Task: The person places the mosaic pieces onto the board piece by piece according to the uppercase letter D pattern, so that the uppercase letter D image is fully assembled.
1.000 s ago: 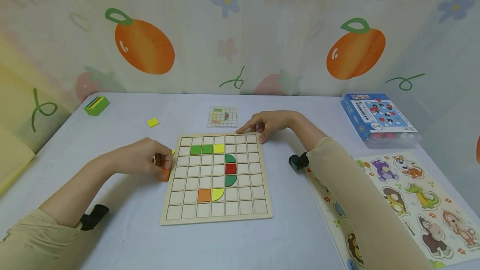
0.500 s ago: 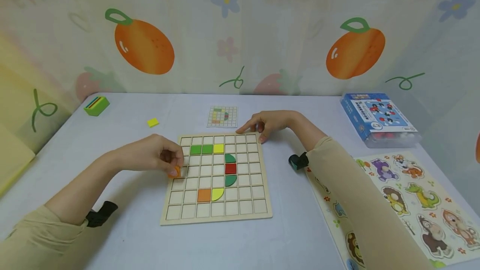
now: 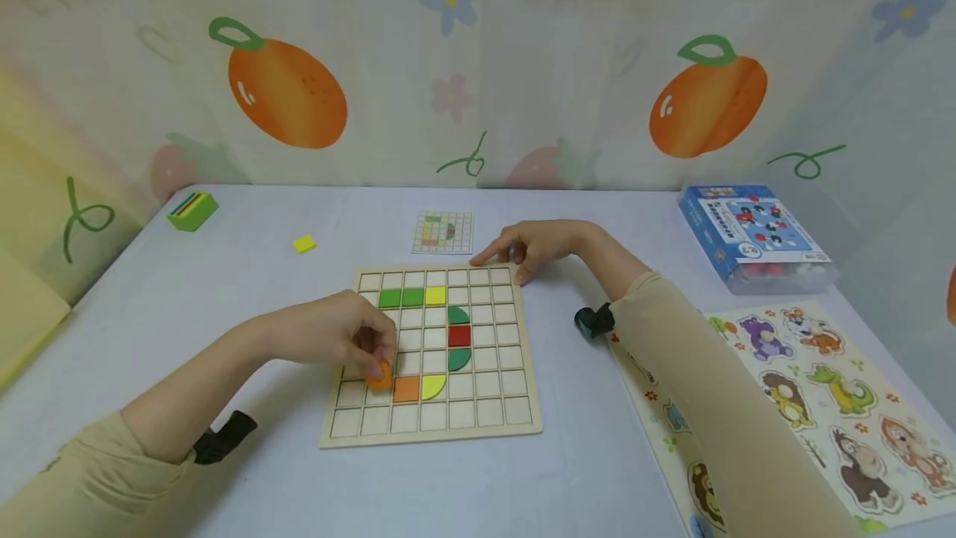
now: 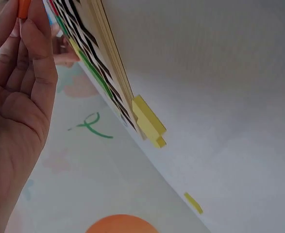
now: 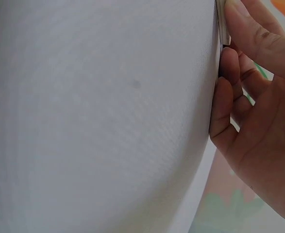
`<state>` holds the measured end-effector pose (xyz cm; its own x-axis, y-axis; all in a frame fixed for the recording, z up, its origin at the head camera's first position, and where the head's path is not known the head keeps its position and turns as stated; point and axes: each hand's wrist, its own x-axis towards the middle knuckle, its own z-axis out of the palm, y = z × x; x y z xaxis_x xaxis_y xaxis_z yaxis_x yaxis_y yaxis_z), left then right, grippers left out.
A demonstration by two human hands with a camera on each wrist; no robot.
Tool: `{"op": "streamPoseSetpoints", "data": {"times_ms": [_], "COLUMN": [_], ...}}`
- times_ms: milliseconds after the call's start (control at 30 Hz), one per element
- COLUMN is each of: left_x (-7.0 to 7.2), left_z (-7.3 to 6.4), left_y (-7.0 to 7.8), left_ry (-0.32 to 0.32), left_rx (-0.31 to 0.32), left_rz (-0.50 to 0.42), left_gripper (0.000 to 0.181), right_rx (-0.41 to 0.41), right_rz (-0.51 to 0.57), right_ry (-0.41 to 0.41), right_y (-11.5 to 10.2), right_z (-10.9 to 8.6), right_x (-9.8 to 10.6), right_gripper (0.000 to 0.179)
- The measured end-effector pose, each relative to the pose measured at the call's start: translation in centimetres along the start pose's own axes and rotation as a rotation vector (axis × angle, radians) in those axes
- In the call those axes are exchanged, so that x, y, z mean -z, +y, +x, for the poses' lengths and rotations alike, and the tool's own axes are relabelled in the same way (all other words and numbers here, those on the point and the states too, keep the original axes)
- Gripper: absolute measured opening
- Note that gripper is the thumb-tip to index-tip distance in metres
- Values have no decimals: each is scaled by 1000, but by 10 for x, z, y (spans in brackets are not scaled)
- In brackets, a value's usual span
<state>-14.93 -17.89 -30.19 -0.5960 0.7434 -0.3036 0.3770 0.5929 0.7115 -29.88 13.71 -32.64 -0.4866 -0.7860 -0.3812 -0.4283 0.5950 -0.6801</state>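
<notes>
My left hand (image 3: 339, 330) pinches an orange tile (image 3: 379, 377) between thumb and fingertips, low over the wooden grid board (image 3: 430, 440). The tile overlaps a cell just left of a seated orange square (image 3: 407, 389); a yellow quarter-round tile (image 3: 433, 387) lies to that square's right. Two green squares (image 3: 401, 297) and a yellow square (image 3: 436, 295) fill cells in an upper row. A red square (image 3: 459, 335) sits between two dark green rounded tiles (image 3: 459, 359). At the board's far right corner, my right hand (image 3: 534, 247) holds the edge, thumb (image 5: 242, 9) against its side.
Beyond the board lies a small pattern card (image 3: 443, 232). Yellow pieces (image 4: 148, 121) lie beside the board's left edge, and another yellow piece (image 3: 304, 244) farther back. A green box (image 3: 192, 211), a blue box (image 3: 758, 239) and an animal puzzle sheet (image 3: 896, 372) flank the work.
My left hand has carried the orange tile from beside the board's left edge rightward and nearer, over the row of the orange square. The right hand has stayed at the corner.
</notes>
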Motion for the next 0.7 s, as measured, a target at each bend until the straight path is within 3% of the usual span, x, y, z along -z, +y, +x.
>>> {"op": "streamPoseSetpoints", "data": {"times_ms": [300,700], "left_x": [-7,-11], "left_z": [1,4], "left_y": [4,-1], "left_ry": [-42,-34], "left_rx": [27,36], "left_rz": [35,88], "left_gripper": [12,13], "right_rx": [8,16], "right_rz": [17,4], "right_ry": [-2,-3], "right_y": [1,1], "right_z": [0,0], "right_x": [-1,0], "right_gripper": [67,67]}}
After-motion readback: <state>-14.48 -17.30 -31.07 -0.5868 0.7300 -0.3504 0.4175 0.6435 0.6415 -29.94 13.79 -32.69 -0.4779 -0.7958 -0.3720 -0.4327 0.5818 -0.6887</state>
